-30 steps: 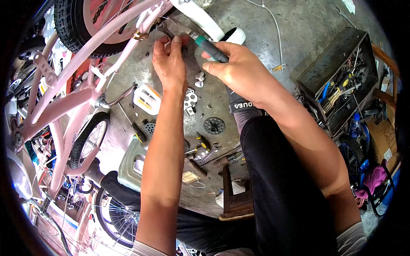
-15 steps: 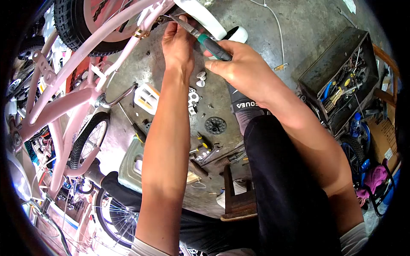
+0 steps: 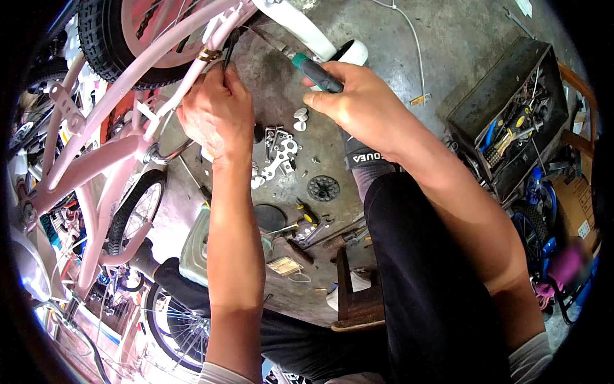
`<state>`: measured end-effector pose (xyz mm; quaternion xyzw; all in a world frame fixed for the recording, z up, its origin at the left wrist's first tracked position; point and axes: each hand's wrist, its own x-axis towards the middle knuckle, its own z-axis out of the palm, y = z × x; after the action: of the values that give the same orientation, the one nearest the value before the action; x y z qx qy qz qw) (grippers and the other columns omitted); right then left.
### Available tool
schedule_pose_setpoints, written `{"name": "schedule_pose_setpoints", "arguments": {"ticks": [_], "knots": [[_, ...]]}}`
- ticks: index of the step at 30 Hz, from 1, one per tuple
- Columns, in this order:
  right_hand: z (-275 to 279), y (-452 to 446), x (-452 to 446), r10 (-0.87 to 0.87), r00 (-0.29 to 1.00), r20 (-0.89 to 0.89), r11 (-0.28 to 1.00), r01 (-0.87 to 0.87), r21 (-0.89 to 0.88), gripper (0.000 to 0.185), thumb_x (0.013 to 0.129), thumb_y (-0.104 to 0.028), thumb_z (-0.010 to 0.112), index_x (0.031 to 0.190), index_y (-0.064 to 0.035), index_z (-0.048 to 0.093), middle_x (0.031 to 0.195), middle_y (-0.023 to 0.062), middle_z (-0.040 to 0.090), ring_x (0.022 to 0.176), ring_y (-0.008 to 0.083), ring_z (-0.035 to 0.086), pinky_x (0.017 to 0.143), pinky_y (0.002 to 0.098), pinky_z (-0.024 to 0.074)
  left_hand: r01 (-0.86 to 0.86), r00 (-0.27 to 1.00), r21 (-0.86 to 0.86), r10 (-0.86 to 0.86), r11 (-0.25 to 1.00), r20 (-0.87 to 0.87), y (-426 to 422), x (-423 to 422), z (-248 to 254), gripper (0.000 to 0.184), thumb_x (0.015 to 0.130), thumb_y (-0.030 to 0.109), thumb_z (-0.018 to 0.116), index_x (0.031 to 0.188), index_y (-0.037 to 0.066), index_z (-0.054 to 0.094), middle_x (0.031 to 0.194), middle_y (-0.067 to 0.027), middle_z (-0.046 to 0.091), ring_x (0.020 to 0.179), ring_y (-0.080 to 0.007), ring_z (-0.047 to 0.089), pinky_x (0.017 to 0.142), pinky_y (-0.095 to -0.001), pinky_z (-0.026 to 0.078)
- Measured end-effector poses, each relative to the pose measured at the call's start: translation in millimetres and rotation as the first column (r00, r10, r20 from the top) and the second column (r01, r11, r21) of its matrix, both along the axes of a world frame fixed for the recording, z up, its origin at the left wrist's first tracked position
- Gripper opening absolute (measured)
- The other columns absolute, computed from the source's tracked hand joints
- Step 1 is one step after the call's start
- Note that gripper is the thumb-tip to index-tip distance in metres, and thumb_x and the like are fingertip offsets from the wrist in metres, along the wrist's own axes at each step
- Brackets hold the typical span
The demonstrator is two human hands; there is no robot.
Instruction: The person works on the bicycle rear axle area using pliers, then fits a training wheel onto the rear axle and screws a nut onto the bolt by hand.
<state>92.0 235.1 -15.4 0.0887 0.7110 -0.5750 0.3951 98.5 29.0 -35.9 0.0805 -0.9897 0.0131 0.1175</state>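
Note:
My right hand is closed round the green-and-black handles of pliers. Their metal jaws point up and left towards the pink bicycle frame. Against the frame tube, my left hand has its fingers curled and pinched around a slim dark part, which stands up beside the tube below the brass-coloured clamp. What the part joins at its top is hard to make out. A white fender-like piece lies just beyond the pliers.
On the concrete floor lie white metal parts, a black disc with holes and a yellow-black screwdriver. A metal toolbox full of tools stands at right. A wooden stool is near my leg. A white cable runs behind.
My left hand has moved down and left from the pliers' tip to the frame tube, fingers now on the dark part. My right hand with the pliers has barely shifted.

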Motion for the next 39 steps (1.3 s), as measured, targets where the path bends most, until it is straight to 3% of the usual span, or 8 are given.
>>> {"name": "schedule_pose_setpoints", "arguments": {"ticks": [3,6,14,21,23,26,30,39], "knots": [[-3,-2,2,-0.043,0.999,-0.016,0.999,0.043,-0.007,0.032,0.085,-0.025,0.066,0.102,0.0024,0.065,0.086,0.018,0.069,0.084,0.0285,0.067,0.077,0.0388,0.049,0.015,0.998,-0.014,-0.014,1.0,0.067,1,2,-5,0.022,0.092,0.03,0.065,0.096,0.011,0.075,0.081,-0.0135,0.072,0.075,-0.0329,0.07,0.068,-0.0439,0.054],[3,-1,-2,-0.088,0.986,0.139,0.993,0.099,-0.071,0.03,0.086,-0.024,0.067,0.1,0.0021,0.065,0.083,0.0127,0.068,0.078,0.0208,0.064,0.073,0.0343,0.0476,-0.199,0.975,0.612,0.092,0.765,0.202,5,3,-16,0.026,0.095,0.029,0.065,0.097,0.004,0.073,0.092,-0.0082,0.077,0.08,-0.0163,0.071,0.076,-0.0332,0.052],[-1,-6,3,-0.161,0.962,0.219,0.966,0.199,-0.167,0.03,0.085,-0.026,0.069,0.1,0.0005,0.066,0.078,0.0049,0.063,0.072,0.0132,0.056,0.067,0.0312,0.0435,-0.248,0.968,0.955,0.09,0.162,0.236,6,-15,-66,0.026,0.099,0.022,0.061,0.102,-0.001,0.07,0.099,-0.0089,0.074,0.091,-0.0144,0.066,0.084,-0.029,0.049],[-5,-6,6,-0.182,0.954,0.236,0.953,0.231,-0.198,0.027,0.085,-0.025,0.069,0.098,-0.0008,0.066,0.071,0.0013,0.06,0.066,0.011,0.054,0.062,0.0306,0.0418,-0.256,0.965,0.917,0.13,0.306,0.226,0,-19,-78,0.029,0.099,0.028,0.061,0.103,0.002,0.071,0.093,-0.0062,0.071,0.082,-0.0144,0.061,0.078,-0.0315,0.049],[-1,-6,5,-0.179,0.954,0.24,0.956,0.226,-0.186,0.027,0.085,-0.024,0.069,0.097,-0.0009,0.066,0.071,0.0013,0.06,0.066,0.0108,0.054,0.062,0.0303,0.0418,-0.215,0.977,0.674,0.156,0.707,0.148,-5,-14,-64,0.03,0.096,0.035,0.063,0.105,0.008,0.074,0.086,-0.011,0.073,0.08,-0.0222,0.068,0.075,-0.037,0.052],[-3,-6,5,-0.18,0.957,0.229,0.957,0.224,-0.185,0.025,0.085,-0.023,0.069,0.097,-0.001,0.066,0.071,0.0016,0.06,0.066,0.0106,0.054,0.061,0.0296,0.0421,-0.213,0.976,0.218,0.199,0.952,0.083,-4,-2,-31,0.03,0.092,0.04,0.064,0.103,0.015,0.075,0.083,-0.0161,0.072,0.079,-0.0326,0.071,0.072,-0.0444,0.055],[-4,-5,5,-0.176,0.957,0.232,0.95,0.227,-0.215,0.025,0.085,-0.023,0.07,0.097,-0.0009,0.066,0.072,0.0023,0.062,0.066,0.0108,0.054,0.062,0.0293,0.0427,-0.031,0.994,-0.022,0.034,0.999,0.108,-8,-5,-5,0.03,0.093,0.041,0.062,0.102,0.015,0.075,0.084,-0.0145,0.073,0.08,-0.0349,0.072,0.071,-0.0464,0.055],[1,-6,8,-0.159,0.969,0.19,0.959,0.197,-0.204,0.034,0.09,-0.023,0.07,0.116,-0.0034,0.063,0.066,-0.0069,0.046,0.055,0.0034,0.038,0.048,0.0242,0.0273,-0.199,0.973,0.745,0.036,0.636,0.229,-11,-11,-50,0.032,0.102,0.026,0.055,0.101,-0.002,0.07,0.086,-0.0083,0.075,0.081,-0.0146,0.069,0.075,-0.031,0.052]]}}
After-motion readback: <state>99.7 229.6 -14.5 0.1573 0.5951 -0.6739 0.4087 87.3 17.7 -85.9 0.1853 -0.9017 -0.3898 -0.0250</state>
